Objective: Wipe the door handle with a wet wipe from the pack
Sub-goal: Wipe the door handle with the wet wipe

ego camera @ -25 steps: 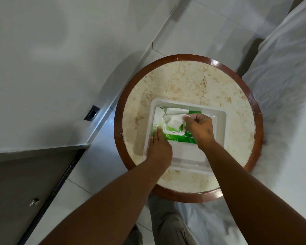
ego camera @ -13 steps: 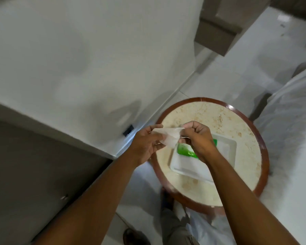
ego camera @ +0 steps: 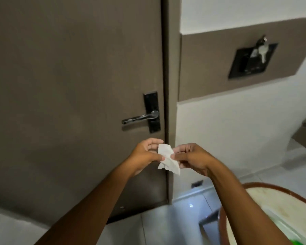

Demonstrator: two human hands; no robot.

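Note:
A white wet wipe [ego camera: 167, 159] hangs crumpled between both hands in front of the brown door [ego camera: 74, 85]. My left hand [ego camera: 144, 153] pinches its left edge and my right hand [ego camera: 193, 157] pinches its right edge. The chrome lever door handle [ego camera: 140, 118] on a black plate sits above the hands, a short way off, untouched. A green sliver of the wipe pack [ego camera: 303, 242] shows at the bottom right corner, mostly cut off.
The round stone-topped table [ego camera: 272, 193] with a brown rim stands at the lower right, holding a white tray [ego camera: 283, 228]. A dark wall panel [ego camera: 251, 61] with keys hanging is at the upper right. White tiled floor [ego camera: 166, 223] lies below the door.
The wipe was pulled out of the pack on the table and lifted by both hands. The view swung up from the table to the door and its handle.

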